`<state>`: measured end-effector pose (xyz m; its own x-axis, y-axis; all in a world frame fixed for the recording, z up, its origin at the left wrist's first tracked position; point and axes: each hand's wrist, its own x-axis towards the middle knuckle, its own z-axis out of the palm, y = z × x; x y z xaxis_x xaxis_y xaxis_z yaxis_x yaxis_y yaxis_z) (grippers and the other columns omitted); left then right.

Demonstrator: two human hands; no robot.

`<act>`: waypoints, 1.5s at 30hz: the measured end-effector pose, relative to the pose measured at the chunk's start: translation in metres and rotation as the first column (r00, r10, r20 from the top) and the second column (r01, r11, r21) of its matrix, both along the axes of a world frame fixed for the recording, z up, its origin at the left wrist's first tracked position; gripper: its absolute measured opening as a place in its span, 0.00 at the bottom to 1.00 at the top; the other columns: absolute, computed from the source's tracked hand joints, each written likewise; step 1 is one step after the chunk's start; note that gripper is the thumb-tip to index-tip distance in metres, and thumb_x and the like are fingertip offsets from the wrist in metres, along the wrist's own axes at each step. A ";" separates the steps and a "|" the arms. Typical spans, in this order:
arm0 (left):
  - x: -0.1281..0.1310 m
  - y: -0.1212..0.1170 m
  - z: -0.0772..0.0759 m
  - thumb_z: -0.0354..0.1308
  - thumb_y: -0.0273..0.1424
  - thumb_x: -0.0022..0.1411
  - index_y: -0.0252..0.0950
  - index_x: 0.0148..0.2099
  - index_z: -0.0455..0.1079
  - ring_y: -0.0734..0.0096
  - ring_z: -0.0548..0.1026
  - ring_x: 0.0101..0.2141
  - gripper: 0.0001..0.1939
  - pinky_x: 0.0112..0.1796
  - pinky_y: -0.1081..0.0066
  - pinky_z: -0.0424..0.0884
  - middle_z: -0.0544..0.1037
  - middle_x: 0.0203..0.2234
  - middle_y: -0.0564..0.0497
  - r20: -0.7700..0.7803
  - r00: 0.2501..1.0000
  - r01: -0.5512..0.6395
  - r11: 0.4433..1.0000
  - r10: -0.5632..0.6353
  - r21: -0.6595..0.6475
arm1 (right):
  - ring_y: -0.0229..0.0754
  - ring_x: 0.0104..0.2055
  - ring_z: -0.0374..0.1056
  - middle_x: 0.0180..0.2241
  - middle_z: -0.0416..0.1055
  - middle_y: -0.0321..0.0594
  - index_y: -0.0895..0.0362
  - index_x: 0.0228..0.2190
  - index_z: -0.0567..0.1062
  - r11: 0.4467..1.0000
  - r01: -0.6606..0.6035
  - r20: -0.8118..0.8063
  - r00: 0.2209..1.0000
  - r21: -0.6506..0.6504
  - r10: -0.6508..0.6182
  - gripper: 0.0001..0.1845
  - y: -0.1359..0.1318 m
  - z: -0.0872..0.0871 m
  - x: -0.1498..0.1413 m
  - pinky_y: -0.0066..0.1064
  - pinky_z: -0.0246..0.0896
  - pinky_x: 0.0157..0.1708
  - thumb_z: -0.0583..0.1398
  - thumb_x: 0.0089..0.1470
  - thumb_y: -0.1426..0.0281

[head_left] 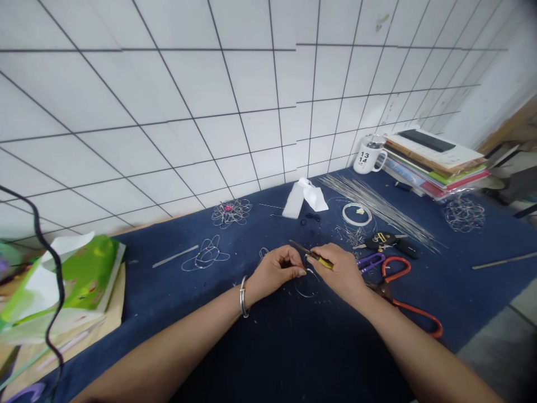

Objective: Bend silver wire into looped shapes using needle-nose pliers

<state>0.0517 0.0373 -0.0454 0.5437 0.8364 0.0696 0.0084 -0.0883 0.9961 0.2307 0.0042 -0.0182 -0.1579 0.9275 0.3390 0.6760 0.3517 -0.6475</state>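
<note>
My left hand (277, 271), with a metal bangle on its wrist, is closed in a pinch on a thin wire loop (307, 285) that lies on the dark blue cloth (260, 341). My right hand (342, 270) is closed around small yellow-handled pliers (312, 256), whose tip points up and left, close to the left fingertips. The two hands almost touch over the loop.
Orange-handled scissors (396, 291) and purple snips (371, 260) lie right of my right hand. Straight wires (377, 207), a tape roll (356, 214), a white mug (368, 157), stacked folders (436, 162), bent wire shapes (207, 254) and a white bag (304, 197) lie beyond; green packaging (84, 274) at left.
</note>
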 end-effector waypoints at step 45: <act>-0.001 -0.003 0.009 0.55 0.37 0.55 0.31 0.33 0.69 0.80 0.62 0.22 0.12 0.25 0.77 0.59 0.66 0.22 0.54 -0.126 0.991 0.040 0.995 -0.051 -0.093 | 0.39 0.32 0.66 0.30 0.72 0.37 0.56 0.32 0.74 0.960 0.004 -0.358 0.927 -0.280 -0.109 0.14 0.005 -0.008 -0.004 0.28 0.59 0.32 0.55 0.49 0.61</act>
